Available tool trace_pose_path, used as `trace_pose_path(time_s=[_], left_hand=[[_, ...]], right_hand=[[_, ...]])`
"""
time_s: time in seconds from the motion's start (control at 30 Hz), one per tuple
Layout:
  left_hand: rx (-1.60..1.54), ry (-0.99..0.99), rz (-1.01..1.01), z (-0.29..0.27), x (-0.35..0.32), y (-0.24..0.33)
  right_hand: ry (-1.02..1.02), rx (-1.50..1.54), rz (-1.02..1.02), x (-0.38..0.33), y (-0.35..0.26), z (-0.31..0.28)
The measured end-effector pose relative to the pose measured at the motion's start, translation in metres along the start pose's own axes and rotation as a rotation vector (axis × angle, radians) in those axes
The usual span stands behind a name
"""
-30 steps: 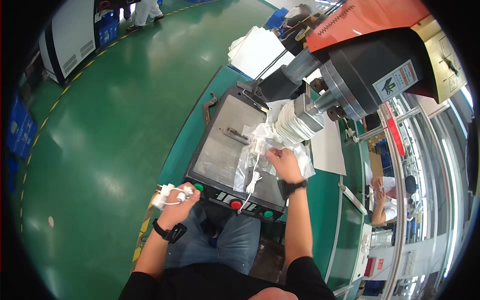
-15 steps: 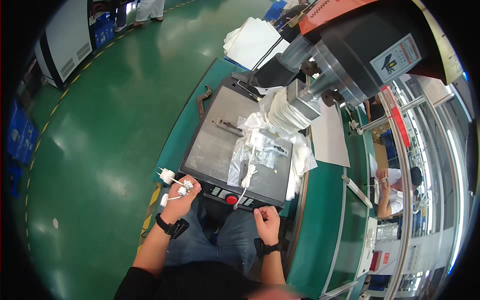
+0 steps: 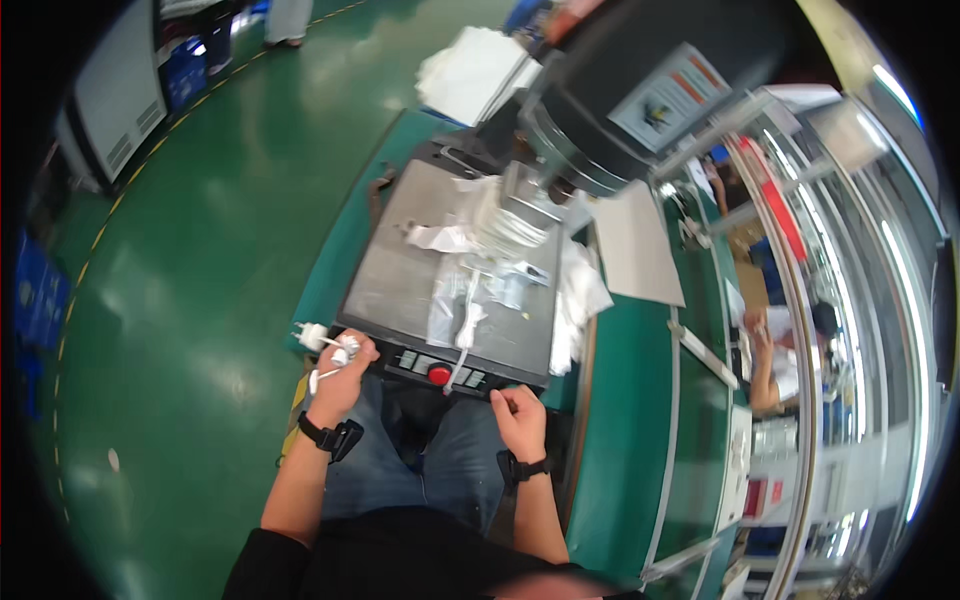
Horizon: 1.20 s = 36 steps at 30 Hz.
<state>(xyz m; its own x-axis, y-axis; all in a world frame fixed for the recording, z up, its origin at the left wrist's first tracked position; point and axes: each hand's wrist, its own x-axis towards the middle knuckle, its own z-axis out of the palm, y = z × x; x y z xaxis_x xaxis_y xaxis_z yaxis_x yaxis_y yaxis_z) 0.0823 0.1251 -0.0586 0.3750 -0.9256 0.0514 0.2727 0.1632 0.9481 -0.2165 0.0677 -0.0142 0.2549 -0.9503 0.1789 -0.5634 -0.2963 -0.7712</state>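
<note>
L hand (image 3: 342, 376) grips white plug (image 3: 313, 336) w/ bundled cord (image 3: 347, 349), at L end of control panel (image 3: 405, 362). R hand (image 3: 522, 424) at R end, fingers curled; nothing seen in it, can't tell if gripping. 2nd white cord (image 3: 469, 328) on machine plate (image 3: 385, 275), tail over front edge. Metal press head (image 3: 533, 191) at white bundle (image 3: 508, 234), contact unclear. Progress, prob.: both cords bundled; plate one remains out, unheld.
</note>
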Motion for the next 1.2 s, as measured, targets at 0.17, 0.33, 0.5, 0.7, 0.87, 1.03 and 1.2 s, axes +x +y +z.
trace_pose_path(time_s=[0.17,0.33,0.5,0.7,0.87,1.03,1.2], left_hand=[[-0.069,0.111,0.076,-0.01,-0.014,0.017],[-0.109,0.063,0.587,0.019,-0.016,0.086],[-0.414,-0.245,0.31,0.053,0.0,0.109],[0.004,-0.176,0.116,0.062,0.035,0.056],[0.568,-0.084,0.195,0.086,0.05,0.064],[0.91,-0.225,0.232,0.111,0.079,0.04],[1.179,-0.256,0.313,0.12,0.084,0.004]], right_hand=[[-0.116,0.282,0.083,-0.014,-0.009,-0.012],[-0.136,0.254,-0.265,0.011,-0.074,-0.056],[-0.105,0.316,-0.612,0.035,-0.139,-0.087],[-0.202,0.0,-0.85,0.015,-0.134,-0.16],[0.146,-0.076,-0.726,-0.021,-0.078,-0.261],[0.845,0.224,-0.293,-0.053,0.014,-0.36],[1.17,0.87,-0.06,-0.039,0.131,-0.378]])
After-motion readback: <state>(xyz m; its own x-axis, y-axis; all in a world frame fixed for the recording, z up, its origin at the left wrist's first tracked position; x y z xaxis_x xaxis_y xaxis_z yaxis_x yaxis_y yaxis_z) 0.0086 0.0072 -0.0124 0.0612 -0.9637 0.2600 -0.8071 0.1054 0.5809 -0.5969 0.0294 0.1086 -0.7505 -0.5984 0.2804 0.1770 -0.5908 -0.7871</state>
